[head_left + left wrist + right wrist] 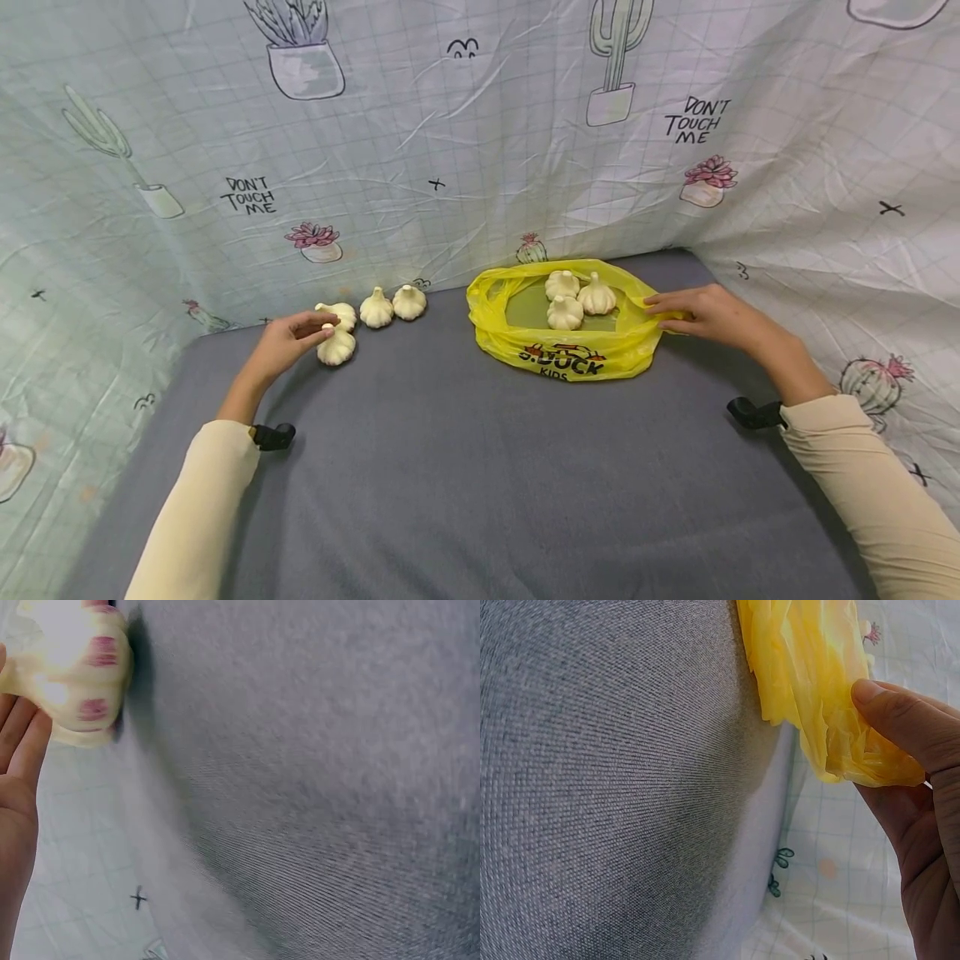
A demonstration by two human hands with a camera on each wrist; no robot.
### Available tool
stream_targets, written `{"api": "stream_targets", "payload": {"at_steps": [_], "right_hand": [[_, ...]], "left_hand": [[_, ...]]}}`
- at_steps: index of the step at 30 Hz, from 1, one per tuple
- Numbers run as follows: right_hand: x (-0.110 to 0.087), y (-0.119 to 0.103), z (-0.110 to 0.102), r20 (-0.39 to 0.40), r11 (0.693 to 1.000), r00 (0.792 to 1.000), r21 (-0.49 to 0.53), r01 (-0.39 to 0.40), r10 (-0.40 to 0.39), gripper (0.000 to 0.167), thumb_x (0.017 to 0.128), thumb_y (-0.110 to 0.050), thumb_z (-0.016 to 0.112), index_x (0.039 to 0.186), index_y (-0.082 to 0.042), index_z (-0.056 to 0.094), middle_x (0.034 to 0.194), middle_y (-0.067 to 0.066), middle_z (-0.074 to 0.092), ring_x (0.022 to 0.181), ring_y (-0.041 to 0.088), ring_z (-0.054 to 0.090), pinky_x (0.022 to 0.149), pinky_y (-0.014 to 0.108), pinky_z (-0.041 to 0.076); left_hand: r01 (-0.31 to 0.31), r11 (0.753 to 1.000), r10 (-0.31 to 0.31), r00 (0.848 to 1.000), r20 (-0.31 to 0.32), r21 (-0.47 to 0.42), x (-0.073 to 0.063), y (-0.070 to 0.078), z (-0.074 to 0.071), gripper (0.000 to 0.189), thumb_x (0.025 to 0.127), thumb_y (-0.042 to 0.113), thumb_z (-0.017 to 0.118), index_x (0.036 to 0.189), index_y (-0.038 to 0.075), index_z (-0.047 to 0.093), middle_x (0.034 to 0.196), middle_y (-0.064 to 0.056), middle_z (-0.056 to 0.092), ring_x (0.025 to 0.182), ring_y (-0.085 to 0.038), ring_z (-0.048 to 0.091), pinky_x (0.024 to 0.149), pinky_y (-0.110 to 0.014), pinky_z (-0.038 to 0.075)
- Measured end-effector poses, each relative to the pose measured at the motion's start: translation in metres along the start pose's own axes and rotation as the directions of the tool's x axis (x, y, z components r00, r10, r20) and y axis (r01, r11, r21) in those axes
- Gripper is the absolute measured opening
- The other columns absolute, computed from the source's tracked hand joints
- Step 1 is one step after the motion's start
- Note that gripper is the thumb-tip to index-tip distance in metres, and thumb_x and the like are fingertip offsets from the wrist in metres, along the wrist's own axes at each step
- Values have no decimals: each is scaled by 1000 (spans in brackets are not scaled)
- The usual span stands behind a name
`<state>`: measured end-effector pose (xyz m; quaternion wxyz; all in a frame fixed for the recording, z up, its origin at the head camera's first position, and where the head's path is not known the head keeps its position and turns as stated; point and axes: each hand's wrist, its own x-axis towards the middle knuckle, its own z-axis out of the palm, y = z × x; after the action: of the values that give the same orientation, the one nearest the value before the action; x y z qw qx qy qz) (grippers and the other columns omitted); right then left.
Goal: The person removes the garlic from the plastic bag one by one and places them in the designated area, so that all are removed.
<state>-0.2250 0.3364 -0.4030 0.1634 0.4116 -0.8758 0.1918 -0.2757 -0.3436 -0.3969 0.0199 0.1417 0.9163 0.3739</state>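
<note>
At the left, my left hand (288,340) pinches the stem of a garlic bulb (337,347) between thumb and fingertips. The left wrist view shows this bulb (82,675) close up, with purplish marks on its side. Right behind it sits another garlic bulb (341,314), partly covered by my fingers. My right hand (712,312) grips the right rim of a yellow plastic bag (577,354), its thumb on the outside of the crumpled plastic (821,697) in the right wrist view. Inside the wide-mouthed bag lie three garlic bulbs (565,312).
Two more garlic bulbs (377,308) stand side by side near the back edge, between my left hand and the bag. Grey cloth covers the table (480,467). Fabric printed with potted plants (420,150) hangs behind and along both sides.
</note>
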Motion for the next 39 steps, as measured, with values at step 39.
{"api": "stream_targets", "payload": {"at_steps": [39], "right_hand": [[1, -4, 0, -10, 1000, 1000, -14, 22, -22, 37, 74, 5, 85, 110, -3, 78, 113, 15, 75, 70, 0, 59, 57, 16, 45]], "left_hand": [[-421, 885, 456, 870, 186, -200, 56, 144, 120, 34, 102, 17, 65, 134, 7, 67, 131, -12, 68, 122, -29, 64, 99, -39, 54]]}}
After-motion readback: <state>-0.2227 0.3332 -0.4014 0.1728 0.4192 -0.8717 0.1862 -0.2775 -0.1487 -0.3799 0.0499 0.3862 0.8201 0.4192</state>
